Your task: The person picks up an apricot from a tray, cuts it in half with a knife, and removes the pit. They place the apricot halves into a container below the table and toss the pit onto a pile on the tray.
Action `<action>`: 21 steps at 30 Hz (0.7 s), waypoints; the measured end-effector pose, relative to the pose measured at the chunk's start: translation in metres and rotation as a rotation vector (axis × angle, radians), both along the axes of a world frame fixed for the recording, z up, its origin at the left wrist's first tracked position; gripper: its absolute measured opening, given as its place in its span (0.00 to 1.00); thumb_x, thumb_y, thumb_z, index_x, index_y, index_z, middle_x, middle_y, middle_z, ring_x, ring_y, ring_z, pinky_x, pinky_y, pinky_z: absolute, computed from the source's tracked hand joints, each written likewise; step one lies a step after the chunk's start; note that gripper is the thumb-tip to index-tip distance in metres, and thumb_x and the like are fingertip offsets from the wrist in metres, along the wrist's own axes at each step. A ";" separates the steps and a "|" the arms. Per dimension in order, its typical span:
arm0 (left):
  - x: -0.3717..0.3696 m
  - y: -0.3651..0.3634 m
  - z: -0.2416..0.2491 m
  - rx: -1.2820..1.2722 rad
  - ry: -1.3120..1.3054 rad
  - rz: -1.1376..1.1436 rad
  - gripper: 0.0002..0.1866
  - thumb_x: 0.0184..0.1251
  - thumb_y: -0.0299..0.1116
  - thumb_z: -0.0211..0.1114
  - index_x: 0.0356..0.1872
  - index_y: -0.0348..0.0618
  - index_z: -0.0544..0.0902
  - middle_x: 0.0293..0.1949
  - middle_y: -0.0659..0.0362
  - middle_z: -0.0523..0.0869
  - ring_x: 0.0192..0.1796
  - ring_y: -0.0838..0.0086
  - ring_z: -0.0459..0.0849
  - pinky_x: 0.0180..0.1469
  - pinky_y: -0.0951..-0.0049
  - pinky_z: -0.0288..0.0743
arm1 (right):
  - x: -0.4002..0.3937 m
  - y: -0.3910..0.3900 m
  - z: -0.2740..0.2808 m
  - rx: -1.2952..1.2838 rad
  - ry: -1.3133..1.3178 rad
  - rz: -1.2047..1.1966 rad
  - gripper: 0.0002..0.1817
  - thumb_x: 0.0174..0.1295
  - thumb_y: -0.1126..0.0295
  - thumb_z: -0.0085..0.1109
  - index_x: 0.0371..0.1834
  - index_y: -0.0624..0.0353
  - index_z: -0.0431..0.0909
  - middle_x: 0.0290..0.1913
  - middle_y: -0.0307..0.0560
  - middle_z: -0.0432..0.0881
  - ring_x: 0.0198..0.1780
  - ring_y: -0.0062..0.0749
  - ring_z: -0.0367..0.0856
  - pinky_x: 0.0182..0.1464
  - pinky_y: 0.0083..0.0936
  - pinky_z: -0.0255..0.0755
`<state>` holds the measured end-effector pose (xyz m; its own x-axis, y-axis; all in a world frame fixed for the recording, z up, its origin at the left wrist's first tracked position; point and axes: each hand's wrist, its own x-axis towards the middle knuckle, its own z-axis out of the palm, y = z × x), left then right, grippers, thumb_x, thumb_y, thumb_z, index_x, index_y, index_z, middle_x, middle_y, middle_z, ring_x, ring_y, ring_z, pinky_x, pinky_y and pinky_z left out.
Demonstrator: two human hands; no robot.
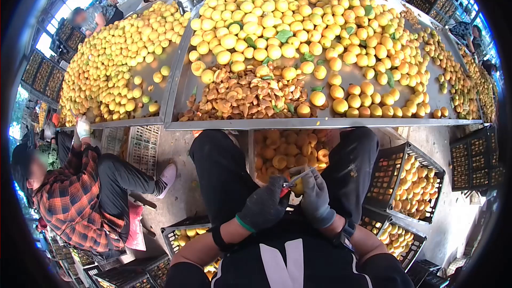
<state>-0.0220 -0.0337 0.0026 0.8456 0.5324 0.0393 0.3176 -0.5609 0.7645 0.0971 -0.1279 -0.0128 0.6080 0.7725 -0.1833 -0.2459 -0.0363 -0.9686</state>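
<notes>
My left hand (263, 203), in a dark glove with a green cuff, is closed around a red-handled cutting tool (286, 189). A thin pale blade reaches from it toward the other hand; whether it is a knife or shears I cannot make out. My right hand (317, 200), in a grey glove, is closed on a yellow apricot (298, 188), close against the tool. Both hands are over my lap, between my knees. Just beyond them, below the table edge, a container of cut orange apricots (282, 154) sits between my legs.
Ahead stands a metal table (320, 123) with whole apricots (277, 26) and a heap of brown pieces (250, 93). Crates of apricots (418, 184) stand at my right. A co-worker in a plaid shirt (80, 202) sits at my left. Other people are around the table.
</notes>
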 end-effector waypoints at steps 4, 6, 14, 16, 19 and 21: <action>-0.001 0.000 -0.005 0.128 -0.006 -0.063 0.18 0.61 0.33 0.64 0.50 0.38 0.72 0.30 0.44 0.82 0.34 0.49 0.84 0.34 0.57 0.77 | -0.006 0.000 -0.003 -0.011 0.058 -0.078 0.21 0.74 0.55 0.41 0.46 0.62 0.76 0.36 0.39 0.78 0.34 0.18 0.74 0.36 0.15 0.69; -0.001 0.001 -0.005 0.180 -0.025 -0.091 0.18 0.61 0.33 0.64 0.50 0.37 0.73 0.30 0.44 0.82 0.33 0.50 0.84 0.33 0.57 0.77 | -0.008 0.001 -0.004 -0.024 0.068 -0.106 0.20 0.74 0.55 0.41 0.45 0.62 0.76 0.36 0.39 0.78 0.35 0.18 0.74 0.38 0.15 0.69; -0.002 -0.003 -0.025 0.154 -0.034 -0.093 0.23 0.59 0.35 0.67 0.52 0.38 0.70 0.28 0.46 0.81 0.31 0.49 0.83 0.32 0.55 0.76 | -0.009 0.002 -0.001 0.015 0.028 -0.111 0.15 0.74 0.63 0.41 0.46 0.63 0.75 0.40 0.42 0.77 0.42 0.22 0.74 0.49 0.19 0.69; 0.000 0.005 -0.030 0.107 0.048 -0.081 0.24 0.59 0.36 0.67 0.53 0.39 0.69 0.30 0.45 0.82 0.33 0.48 0.83 0.34 0.55 0.76 | -0.001 0.003 -0.001 0.068 0.148 -0.048 0.13 0.73 0.66 0.43 0.49 0.63 0.73 0.42 0.42 0.77 0.43 0.22 0.74 0.51 0.18 0.68; 0.004 0.019 -0.021 -0.063 0.126 -0.068 0.25 0.59 0.37 0.67 0.53 0.41 0.68 0.35 0.43 0.81 0.38 0.46 0.82 0.38 0.55 0.77 | 0.019 0.000 0.007 0.163 0.177 0.187 0.13 0.71 0.69 0.46 0.55 0.61 0.69 0.46 0.42 0.75 0.45 0.22 0.73 0.53 0.18 0.66; 0.004 0.024 -0.010 -0.178 0.118 -0.072 0.26 0.59 0.37 0.67 0.54 0.41 0.67 0.38 0.42 0.81 0.41 0.45 0.82 0.40 0.55 0.77 | 0.025 0.002 0.019 0.334 0.064 0.405 0.18 0.68 0.68 0.51 0.59 0.57 0.65 0.50 0.42 0.72 0.46 0.24 0.73 0.54 0.20 0.67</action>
<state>-0.0183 -0.0100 -0.0076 0.8749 0.4601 -0.1514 0.3747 -0.4447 0.8136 0.1222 -0.1261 0.0057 0.2444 0.9658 0.0865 -0.3351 0.1678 -0.9271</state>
